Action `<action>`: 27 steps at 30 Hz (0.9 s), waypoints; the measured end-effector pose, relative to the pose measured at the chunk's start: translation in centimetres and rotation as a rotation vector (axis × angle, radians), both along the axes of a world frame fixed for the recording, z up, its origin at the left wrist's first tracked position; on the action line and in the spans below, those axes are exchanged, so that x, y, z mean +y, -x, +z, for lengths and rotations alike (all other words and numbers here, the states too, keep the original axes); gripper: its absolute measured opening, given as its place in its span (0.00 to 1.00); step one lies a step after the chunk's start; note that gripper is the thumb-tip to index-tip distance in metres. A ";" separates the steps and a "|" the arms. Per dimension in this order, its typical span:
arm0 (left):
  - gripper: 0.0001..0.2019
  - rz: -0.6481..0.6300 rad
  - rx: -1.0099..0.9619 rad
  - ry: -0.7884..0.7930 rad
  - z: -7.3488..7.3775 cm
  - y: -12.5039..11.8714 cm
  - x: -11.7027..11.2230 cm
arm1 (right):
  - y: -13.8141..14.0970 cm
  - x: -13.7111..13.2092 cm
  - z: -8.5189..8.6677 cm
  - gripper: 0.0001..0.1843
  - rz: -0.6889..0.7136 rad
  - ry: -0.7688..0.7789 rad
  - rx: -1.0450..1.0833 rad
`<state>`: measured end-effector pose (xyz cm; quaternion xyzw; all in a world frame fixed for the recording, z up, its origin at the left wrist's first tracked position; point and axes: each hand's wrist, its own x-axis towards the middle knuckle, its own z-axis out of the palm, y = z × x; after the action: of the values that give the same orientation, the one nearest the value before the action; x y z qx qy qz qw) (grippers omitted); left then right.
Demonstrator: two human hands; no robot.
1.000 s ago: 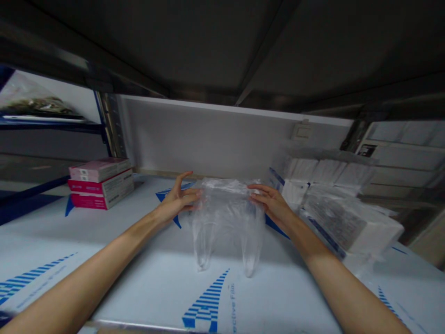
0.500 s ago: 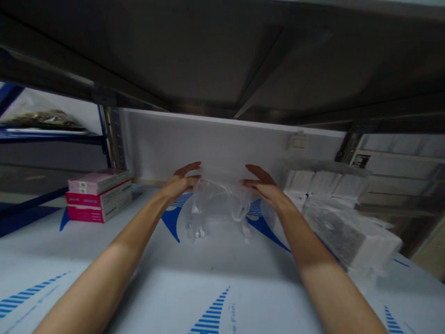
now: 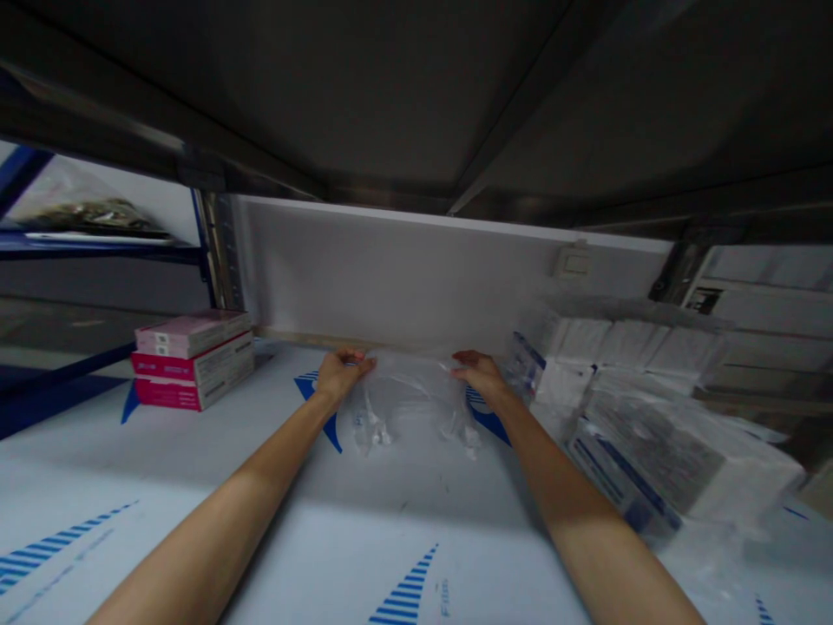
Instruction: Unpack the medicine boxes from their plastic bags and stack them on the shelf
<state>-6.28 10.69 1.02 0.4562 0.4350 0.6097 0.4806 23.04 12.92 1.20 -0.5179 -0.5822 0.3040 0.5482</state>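
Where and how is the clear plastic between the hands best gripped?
Probably by the far edge's two corners, pinched from either side: left hand at one, right hand at the other. The clear plastic looks thin and limp, with crumpled ends toward the camera, so a single middle hold would likely let it fold.

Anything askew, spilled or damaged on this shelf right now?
No spill or damage stands out. The white packs in clear plastic wrap at right look untidy, piled unevenly at angles, unlike the neatly stacked pink-and-white boxes at left. The thin clear plastic bag at centre looks crumpled, probably just limp.
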 end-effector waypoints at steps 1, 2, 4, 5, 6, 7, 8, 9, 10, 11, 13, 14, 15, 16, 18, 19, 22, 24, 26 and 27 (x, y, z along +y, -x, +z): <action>0.19 0.022 0.002 0.004 -0.1 -0.1 -0.1 | 0.0 0.1 -0.2 0.14 0.005 0.000 -0.006; 0.19 0.052 0.003 0.008 -0.1 -0.3 -0.3 | 0.0 0.1 -0.3 0.14 0.009 0.002 -0.010; 0.18 0.083 -0.005 0.020 0.1 -0.9 -0.7 | 0.1 0.2 -0.5 0.14 0.013 0.005 -0.011; 0.19 0.078 -0.015 0.029 0.2 -1.2 -0.9 | 0.2 0.2 -0.5 0.14 0.013 0.004 -0.008; 0.19 0.067 -0.027 0.038 0.4 -1.4 -1.1 | 0.2 0.2 -0.5 0.14 0.014 0.001 -0.003; 0.20 0.052 -0.044 0.047 0.6 -1.7 -1.4 | 0.3 0.2 -0.5 0.15 0.015 -0.003 0.006; 0.20 0.038 -0.063 0.055 0.8 -1.8 -1.6 | 0.4 0.1 -0.4 0.16 0.016 -0.006 0.017; 0.21 0.025 -0.087 0.064 0.9 -2.0 -1.8 | 0.4 0.0 -0.3 0.17 0.019 -0.009 0.032; 0.21 0.015 -0.114 0.074 1.1 -2.1 -2.0 | 0.4 -0.1 -0.2 0.18 0.022 -0.010 0.051; 0.20 0.005 -0.143 0.084 1.3 -2.1 -2.1 | 0.5 -0.3 -0.1 0.18 0.027 -0.012 0.074; 0.18 -0.022 -0.201 0.101 1.6 -2.2 -2.3 | 0.6 -0.9 0.3 0.18 0.051 -0.013 0.129; 0.17 -0.039 -0.227 0.106 1.8 -2.3 -2.5 | 0.7 -1.2 0.5 0.19 0.073 -0.012 0.159; 0.17 -0.057 -0.249 0.106 2.1 -2.4 -2.6 | 0.8 -1.6 0.8 0.20 0.102 -0.009 0.189; 0.17 -0.072 -0.267 0.102 2.4 -2.5 -2.8 | 0.9 -2.0 1.1 0.22 0.134 -0.007 0.216; 0.21 -0.097 -0.299 0.079 3.0 -2.8 -3.3 | 1.2 -2.8 1.9 0.26 0.208 -0.008 0.263; 0.23 -0.118 -0.320 0.061 3.3 -2.9 -3.6 | 1.3 -3.2 2.4 0.27 0.249 -0.013 0.277; 0.32 -0.195 -0.377 -0.007 4.2 -3.4 -4.5 | 1.4 -4.2 3.9 0.29 0.405 0.017 0.319; 0.31 -0.246 -0.403 -0.068 4.6 -3.5 -5.0 | 1.1 -4.6 4.9 0.29 0.478 0.072 0.388; 0.25 -0.297 -0.422 -0.130 5.0 -3.4 -5.3 | 0.5 -4.9 5.8 0.31 0.495 0.130 0.463; 0.21 -0.321 -0.435 -0.152 5.1 -3.3 -5.4 | 0.1 -5.0 6.1 0.34 0.487 0.153 0.474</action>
<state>-3.00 5.24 6.10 0.4124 0.1964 0.6403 0.6175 22.89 7.89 7.33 -0.3183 -0.5206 0.5805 0.5392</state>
